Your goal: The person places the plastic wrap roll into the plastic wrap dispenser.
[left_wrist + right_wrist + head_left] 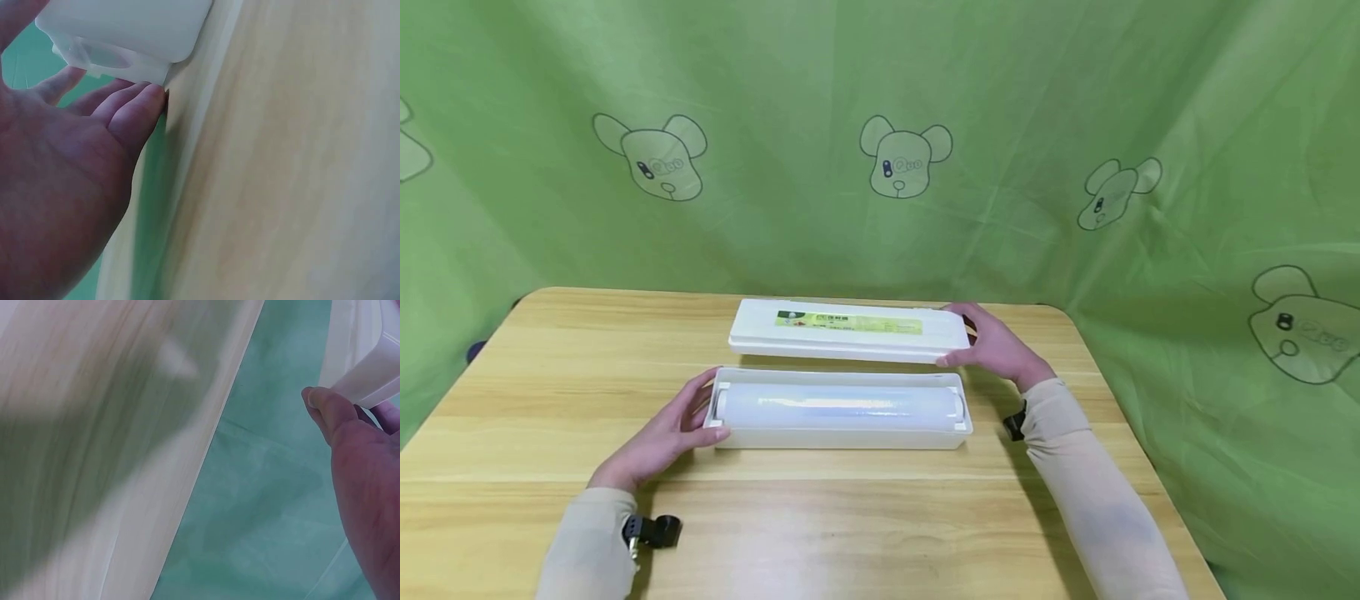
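A long white plastic box (842,439) sits on the table with its top off. Inside it lies a roll of cling film (842,406), glossy and running nearly the box's full length. My left hand (658,433) holds the box's left end, thumb at the front and fingers round the end wall; the left wrist view shows fingertips low on that end (125,31). Behind the box is its white lid (850,343), bearing a yellow-green label (880,324). With my right hand (996,346) I grip the lid's right end between thumb and fingers.
The wooden table (820,525) extends around the box on every side. A green curtain (790,225) printed with bear heads hangs behind the table and along its right side. Each wrist carries a small black camera, the left one (662,531) close over the tabletop.
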### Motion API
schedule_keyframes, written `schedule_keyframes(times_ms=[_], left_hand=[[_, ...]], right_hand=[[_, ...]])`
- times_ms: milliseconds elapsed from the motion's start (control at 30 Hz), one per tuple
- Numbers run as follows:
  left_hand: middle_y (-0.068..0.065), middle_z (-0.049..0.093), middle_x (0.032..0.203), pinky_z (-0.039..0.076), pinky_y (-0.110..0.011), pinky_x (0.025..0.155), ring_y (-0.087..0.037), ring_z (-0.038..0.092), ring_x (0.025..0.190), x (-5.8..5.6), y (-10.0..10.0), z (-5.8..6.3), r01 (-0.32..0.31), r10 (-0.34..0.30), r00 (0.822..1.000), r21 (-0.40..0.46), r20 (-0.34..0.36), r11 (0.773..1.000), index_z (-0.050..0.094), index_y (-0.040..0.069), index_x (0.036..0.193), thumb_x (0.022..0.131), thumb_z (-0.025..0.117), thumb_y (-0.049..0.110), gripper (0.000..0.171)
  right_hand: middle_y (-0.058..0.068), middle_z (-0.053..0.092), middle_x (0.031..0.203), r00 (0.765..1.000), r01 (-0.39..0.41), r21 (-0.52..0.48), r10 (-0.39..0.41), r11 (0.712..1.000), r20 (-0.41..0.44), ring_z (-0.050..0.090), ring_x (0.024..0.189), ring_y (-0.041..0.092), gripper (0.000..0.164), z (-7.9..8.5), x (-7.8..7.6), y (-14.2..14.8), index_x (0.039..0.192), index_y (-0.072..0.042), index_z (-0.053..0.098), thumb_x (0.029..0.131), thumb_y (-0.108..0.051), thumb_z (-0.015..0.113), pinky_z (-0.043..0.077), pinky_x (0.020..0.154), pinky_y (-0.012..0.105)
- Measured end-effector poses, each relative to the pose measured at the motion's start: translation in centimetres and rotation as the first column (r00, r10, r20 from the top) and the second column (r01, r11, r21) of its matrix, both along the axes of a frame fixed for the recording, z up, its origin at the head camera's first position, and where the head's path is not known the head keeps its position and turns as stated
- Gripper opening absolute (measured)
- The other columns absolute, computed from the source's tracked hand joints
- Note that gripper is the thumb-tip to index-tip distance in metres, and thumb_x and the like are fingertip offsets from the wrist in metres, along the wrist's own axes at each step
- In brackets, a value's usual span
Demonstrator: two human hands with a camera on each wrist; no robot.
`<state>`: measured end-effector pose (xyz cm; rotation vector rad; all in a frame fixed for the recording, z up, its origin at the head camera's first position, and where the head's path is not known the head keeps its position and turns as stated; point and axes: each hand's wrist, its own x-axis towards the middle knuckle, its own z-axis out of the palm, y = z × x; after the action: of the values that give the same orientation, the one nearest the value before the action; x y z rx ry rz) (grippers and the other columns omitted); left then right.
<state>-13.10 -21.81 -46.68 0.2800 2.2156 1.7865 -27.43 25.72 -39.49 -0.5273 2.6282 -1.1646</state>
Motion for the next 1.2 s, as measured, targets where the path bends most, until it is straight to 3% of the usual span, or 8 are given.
schedule_keyframes(times_ms=[167, 267, 433, 700, 1033, 1200], left_hand=[[-0.026, 0.014, 0.159, 0.021, -0.046, 0.113, -0.043, 0.020, 0.142, 0.0, 0.0, -0.1, 0.003, -0.003, 1.000, 0.008, -0.007, 1.000, 0.009, 0.012, 0.158, 0.091, 0.071, 0.019, 0.092], [-0.026, 0.014, 0.159, 0.021, -0.045, 0.113, -0.043, 0.020, 0.142, 0.0, 0.0, -0.1, 0.003, -0.003, 1.000, 0.009, -0.010, 1.000, 0.009, 0.012, 0.158, 0.091, 0.071, 0.019, 0.091], [-0.026, 0.015, 0.158, 0.022, -0.044, 0.112, -0.043, 0.021, 0.142, 0.0, 0.0, -0.1, -0.002, 0.002, 1.000, 0.009, -0.012, 1.000, 0.009, 0.012, 0.158, 0.091, 0.071, 0.019, 0.091], [-0.026, 0.015, 0.158, 0.023, -0.041, 0.112, -0.043, 0.021, 0.142, -0.1, 0.0, -0.2, -0.002, 0.002, 1.000, 0.008, -0.007, 1.000, 0.009, 0.012, 0.158, 0.091, 0.071, 0.019, 0.091], [-0.025, 0.016, 0.158, 0.023, -0.041, 0.112, -0.042, 0.021, 0.142, -0.1, 0.0, -0.2, -0.002, 0.002, 1.000, 0.012, -0.003, 1.000, 0.009, 0.012, 0.158, 0.091, 0.072, 0.019, 0.092], [-0.025, 0.016, 0.158, 0.022, -0.043, 0.112, -0.043, 0.021, 0.143, 0.0, -0.1, -0.2, 0.001, -0.001, 1.000, 0.017, -0.004, 1.000, 0.009, 0.012, 0.158, 0.091, 0.071, 0.018, 0.091]], right_hand=[[0.015, 0.040, 0.143, 1.000, -0.007, -0.015, 0.007, 1.000, 0.022, 0.040, 0.129, 0.034, 0.092, 0.5, 0.4, -0.3, 0.146, -0.005, 0.039, 0.072, -0.022, 0.090, 0.035, 0.109, 0.050], [0.011, 0.041, 0.142, 1.000, -0.012, -0.043, 0.013, 0.999, 0.018, 0.042, 0.127, 0.032, 0.094, -0.7, -0.3, 0.2, 0.146, -0.009, 0.040, 0.070, -0.028, 0.091, 0.039, 0.106, 0.048], [0.008, 0.044, 0.135, 0.999, -0.037, -0.107, 0.038, 0.994, 0.008, 0.048, 0.119, 0.028, 0.088, -0.7, -0.2, 0.3, 0.142, -0.010, 0.044, 0.069, -0.027, 0.092, 0.048, 0.097, 0.044], [0.008, 0.043, 0.136, 0.999, -0.032, -0.113, 0.035, 0.993, 0.028, 0.048, 0.120, 0.029, 0.089, -0.8, -0.1, 0.2, 0.142, -0.009, 0.043, 0.069, -0.024, 0.092, 0.046, 0.099, 0.043], [0.015, 0.042, 0.138, 0.997, -0.055, -0.116, 0.060, 0.992, 0.046, 0.046, 0.123, 0.034, 0.085, 2.1, 2.0, -1.1, 0.143, 0.003, 0.038, 0.073, -0.009, 0.087, 0.045, 0.101, 0.047], [0.012, 0.042, 0.140, 0.998, -0.050, -0.138, 0.057, 0.989, 0.041, 0.047, 0.124, 0.031, 0.087, 1.2, 1.8, -0.5, 0.143, -0.001, 0.040, 0.072, -0.014, 0.089, 0.046, 0.101, 0.046]])
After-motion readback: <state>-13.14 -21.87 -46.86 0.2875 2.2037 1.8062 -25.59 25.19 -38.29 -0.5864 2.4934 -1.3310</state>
